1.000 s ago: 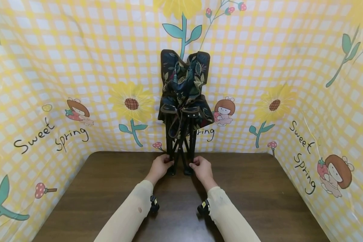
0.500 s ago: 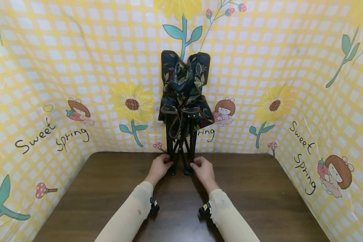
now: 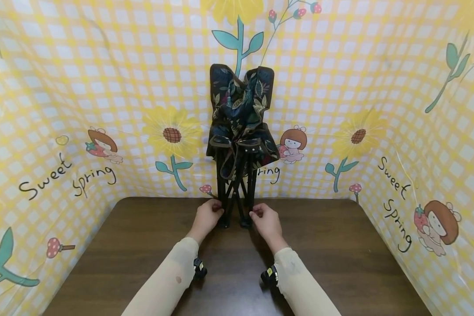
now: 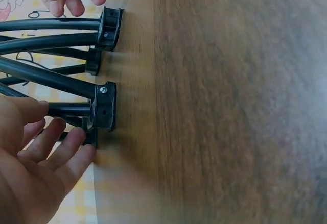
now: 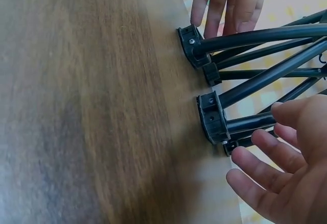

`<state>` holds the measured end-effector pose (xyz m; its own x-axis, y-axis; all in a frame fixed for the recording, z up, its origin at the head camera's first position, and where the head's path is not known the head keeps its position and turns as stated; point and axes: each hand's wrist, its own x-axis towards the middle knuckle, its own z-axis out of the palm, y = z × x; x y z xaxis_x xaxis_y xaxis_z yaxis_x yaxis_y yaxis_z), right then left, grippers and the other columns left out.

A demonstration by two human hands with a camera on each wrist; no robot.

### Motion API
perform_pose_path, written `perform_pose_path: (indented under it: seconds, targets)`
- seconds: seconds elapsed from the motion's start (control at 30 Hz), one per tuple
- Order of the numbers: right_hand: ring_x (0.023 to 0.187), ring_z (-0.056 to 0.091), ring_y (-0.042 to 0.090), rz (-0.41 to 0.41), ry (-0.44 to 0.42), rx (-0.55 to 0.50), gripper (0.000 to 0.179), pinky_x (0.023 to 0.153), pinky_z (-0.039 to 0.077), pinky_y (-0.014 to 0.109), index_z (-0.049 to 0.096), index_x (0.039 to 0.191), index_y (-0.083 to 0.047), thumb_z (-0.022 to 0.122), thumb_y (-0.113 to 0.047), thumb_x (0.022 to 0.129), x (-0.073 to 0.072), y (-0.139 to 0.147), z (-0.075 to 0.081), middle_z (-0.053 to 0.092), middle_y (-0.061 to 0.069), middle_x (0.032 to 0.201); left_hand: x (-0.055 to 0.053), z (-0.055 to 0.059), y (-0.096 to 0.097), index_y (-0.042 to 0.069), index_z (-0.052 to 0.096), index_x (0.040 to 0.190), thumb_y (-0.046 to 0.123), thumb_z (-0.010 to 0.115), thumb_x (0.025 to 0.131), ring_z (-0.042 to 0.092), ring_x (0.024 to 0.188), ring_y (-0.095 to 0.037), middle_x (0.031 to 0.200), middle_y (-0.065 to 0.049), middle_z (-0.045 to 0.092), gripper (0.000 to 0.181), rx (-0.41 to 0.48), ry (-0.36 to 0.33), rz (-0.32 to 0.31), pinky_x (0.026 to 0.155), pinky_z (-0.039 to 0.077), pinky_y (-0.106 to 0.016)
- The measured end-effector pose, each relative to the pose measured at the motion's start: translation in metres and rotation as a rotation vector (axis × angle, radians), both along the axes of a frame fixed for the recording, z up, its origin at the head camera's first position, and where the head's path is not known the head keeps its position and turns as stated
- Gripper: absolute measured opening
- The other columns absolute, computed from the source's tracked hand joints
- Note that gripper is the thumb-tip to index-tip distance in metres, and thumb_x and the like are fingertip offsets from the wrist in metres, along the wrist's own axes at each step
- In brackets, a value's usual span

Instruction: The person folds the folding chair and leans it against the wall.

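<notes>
A folded camping chair (image 3: 242,105) with dark, leaf-patterned fabric stands upright at the far edge of the table. Its black tubular legs (image 3: 235,193) are drawn close together and cross one another. My left hand (image 3: 206,218) pinches a left leg near its foot between thumb and forefinger. On the other side, my right hand (image 3: 266,220) has thumb and forefinger on a right leg at the same height. Both wrist views show black plastic feet, such as the near foot (image 4: 106,106) and the near foot (image 5: 212,117), with the remaining fingers spread loosely beside the tubes.
The brown wooden table (image 3: 233,272) has rounded far corners. A yellow-and-white checked cloth (image 3: 142,87) with flowers and lettering hangs behind it and along both sides. The chair's fabric stands in front of the back cloth.
My right hand and wrist have shifted slightly to the right, and my left wrist slightly to the left. The chair stays folded in the same place.
</notes>
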<state>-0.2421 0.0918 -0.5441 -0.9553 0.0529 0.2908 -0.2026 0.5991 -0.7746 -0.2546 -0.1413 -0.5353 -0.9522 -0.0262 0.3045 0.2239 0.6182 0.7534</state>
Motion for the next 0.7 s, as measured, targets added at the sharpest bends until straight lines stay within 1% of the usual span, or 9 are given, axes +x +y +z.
perform_pose_path:
  seconds: [0.13, 0.3, 0.43, 0.7]
  targets:
    - [0.090, 0.069, 0.014, 0.012, 0.022, 0.062, 0.013, 0.082, 0.055, 0.039, 0.071, 0.104, -0.021, 0.074, -0.030, 0.095, 0.001, 0.002, 0.000, 0.074, -0.006, 0.097, 0.004, 0.002, 0.000, 0.006, 0.069, 0.118, 0.014, 0.071, 0.095, 0.069, 0.108, -0.028, 0.114, -0.012, 0.074, 0.024, -0.029, -0.014, 0.000, 0.094, 0.054, -0.048]
    - [0.090, 0.069, 0.014, 0.022, 0.027, 0.158, 0.014, 0.081, 0.055, 0.041, 0.070, 0.106, -0.023, 0.073, -0.031, 0.096, 0.005, 0.007, 0.004, 0.075, -0.008, 0.100, 0.008, 0.003, 0.001, 0.008, 0.068, 0.122, 0.017, 0.070, 0.096, 0.069, 0.109, -0.027, 0.117, -0.010, 0.074, 0.027, -0.095, -0.022, 0.006, 0.094, 0.054, -0.048]
    - [0.092, 0.069, 0.015, 0.037, 0.032, 0.172, 0.015, 0.082, 0.055, 0.041, 0.071, 0.107, -0.024, 0.073, -0.033, 0.096, 0.009, 0.010, 0.007, 0.075, -0.007, 0.102, 0.011, 0.006, 0.001, 0.009, 0.067, 0.123, 0.018, 0.071, 0.096, 0.069, 0.108, -0.027, 0.117, -0.009, 0.074, 0.029, -0.111, -0.026, 0.010, 0.094, 0.054, -0.047]
    - [0.092, 0.069, 0.016, 0.048, 0.046, 0.206, 0.017, 0.082, 0.055, 0.041, 0.072, 0.109, -0.023, 0.072, -0.035, 0.096, 0.017, 0.015, 0.009, 0.075, -0.007, 0.105, 0.021, 0.009, 0.002, 0.009, 0.067, 0.125, 0.017, 0.071, 0.096, 0.069, 0.109, -0.027, 0.119, -0.009, 0.073, 0.030, -0.133, -0.053, -0.018, 0.095, 0.054, -0.048]
